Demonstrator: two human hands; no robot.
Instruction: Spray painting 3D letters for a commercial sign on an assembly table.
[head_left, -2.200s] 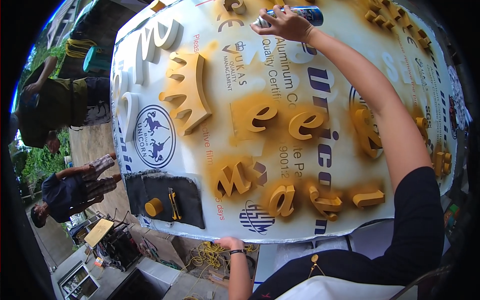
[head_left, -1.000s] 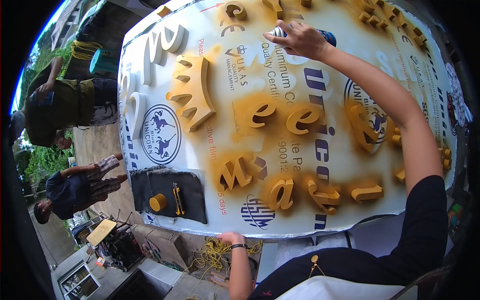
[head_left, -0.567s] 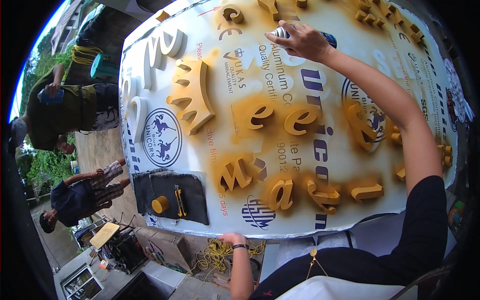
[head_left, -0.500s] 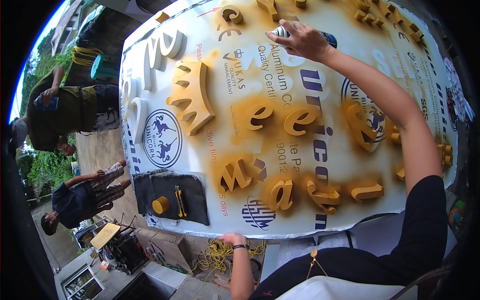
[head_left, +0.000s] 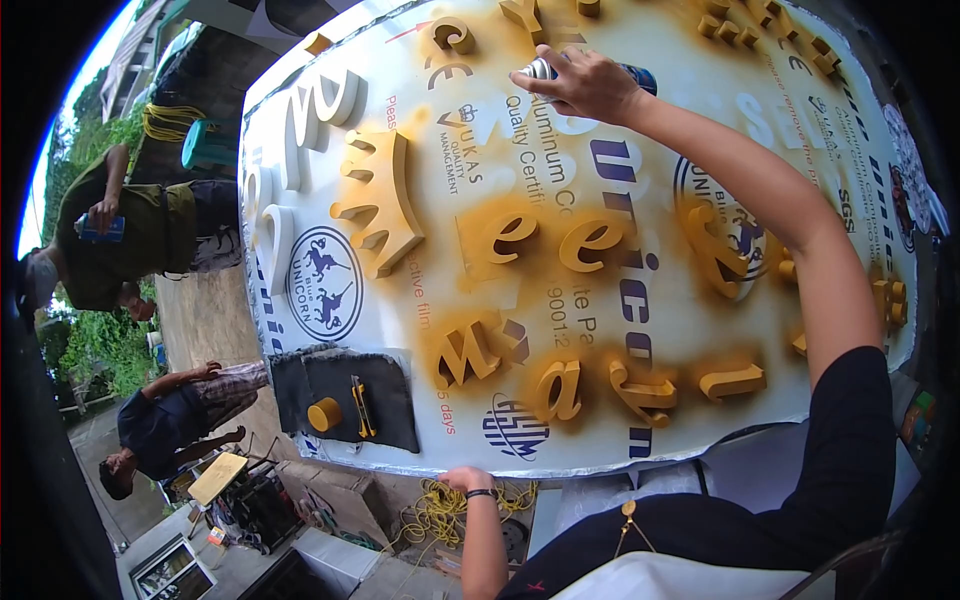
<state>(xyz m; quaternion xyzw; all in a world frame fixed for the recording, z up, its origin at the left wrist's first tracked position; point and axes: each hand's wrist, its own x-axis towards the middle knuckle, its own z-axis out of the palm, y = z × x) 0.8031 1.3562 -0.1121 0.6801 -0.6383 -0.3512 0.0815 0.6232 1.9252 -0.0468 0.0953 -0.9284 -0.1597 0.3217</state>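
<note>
- Right hand point(head_left: 592, 88): fingers wrapped around spray can point(head_left: 642, 79), over far side of white panel point(head_left: 385, 320).
- Left hand point(head_left: 466, 479): at panel's near edge, can't tell if fingers grip.
- Gold crown point(head_left: 385, 195) lies left.

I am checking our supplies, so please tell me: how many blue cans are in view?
2. One blue can is in the person's right hand; a second blue can is in a co-worker's hand at the left. Others may be hidden.
</note>
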